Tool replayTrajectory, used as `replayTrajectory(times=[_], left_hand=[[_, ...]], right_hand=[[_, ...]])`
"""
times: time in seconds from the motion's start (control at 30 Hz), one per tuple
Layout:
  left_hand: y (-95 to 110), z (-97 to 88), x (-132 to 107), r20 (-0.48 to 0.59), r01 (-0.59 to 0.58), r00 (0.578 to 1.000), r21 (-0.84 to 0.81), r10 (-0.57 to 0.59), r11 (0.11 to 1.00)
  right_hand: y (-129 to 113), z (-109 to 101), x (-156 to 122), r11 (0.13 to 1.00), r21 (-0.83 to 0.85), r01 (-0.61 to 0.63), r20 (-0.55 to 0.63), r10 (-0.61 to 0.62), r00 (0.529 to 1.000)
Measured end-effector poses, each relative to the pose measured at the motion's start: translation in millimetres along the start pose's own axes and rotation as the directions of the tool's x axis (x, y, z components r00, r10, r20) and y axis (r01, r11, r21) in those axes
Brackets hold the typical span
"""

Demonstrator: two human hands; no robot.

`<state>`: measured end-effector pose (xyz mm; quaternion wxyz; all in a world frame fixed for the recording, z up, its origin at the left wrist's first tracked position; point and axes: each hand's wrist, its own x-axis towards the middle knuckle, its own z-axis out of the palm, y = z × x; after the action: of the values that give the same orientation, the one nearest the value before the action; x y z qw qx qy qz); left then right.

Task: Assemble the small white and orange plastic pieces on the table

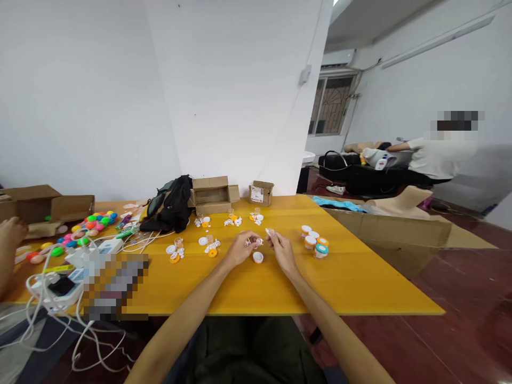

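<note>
My left hand (242,249) is closed, its fingertips pinching a small white plastic piece with holes (260,242). To its right, my right hand (282,253) grips a small clear and white plastic piece (269,232), partly covered by the fingers. On the table between my wrists sits a small white round cup with an orange edge (258,257). Loose sets of white parts lie beyond and left of my hands, with an orange ring (212,253) and a clear cup (178,242) among them. Several small lidded jars (310,242) stand at the right, one with a teal lid (321,248).
The yellow table (360,288) carries cardboard boxes (212,196), a black bag (170,205), coloured balls (94,226), and white cables with power strips (72,277). Another person's hand (12,234) is at far left. A person in white (436,154) sits at back right.
</note>
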<state>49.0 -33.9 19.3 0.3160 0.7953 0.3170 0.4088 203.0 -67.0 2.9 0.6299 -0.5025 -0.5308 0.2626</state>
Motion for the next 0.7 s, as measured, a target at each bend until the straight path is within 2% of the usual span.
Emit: replayTrajectory(times=[0.13,0.37,0.57,0.7], left_hand=[[0.4,4.6,4.8,0.055,-0.032,0.998,0.172,0.023,0.984],[5.0,17.1,22.7,0.219,-0.133,0.975,0.452,0.035,0.882],[7.2,26.4,30.8,0.273,-0.17,0.962,0.532,0.021,0.829],[8.7,25.0,30.5,0.207,-0.121,0.978,0.494,0.019,0.861]], right_hand=[[0.5,-2.4,1.5,1.0,0.018,0.009,-0.153,-0.006,0.988],[10.1,-5.5,6.3,0.999,0.045,0.02,-0.249,-0.009,0.969],[16.7,-6.2,9.7,0.997,0.076,0.03,-0.264,-0.009,0.965],[17.1,-6.3,10.6,0.991,0.13,0.009,-0.257,0.025,0.966]])
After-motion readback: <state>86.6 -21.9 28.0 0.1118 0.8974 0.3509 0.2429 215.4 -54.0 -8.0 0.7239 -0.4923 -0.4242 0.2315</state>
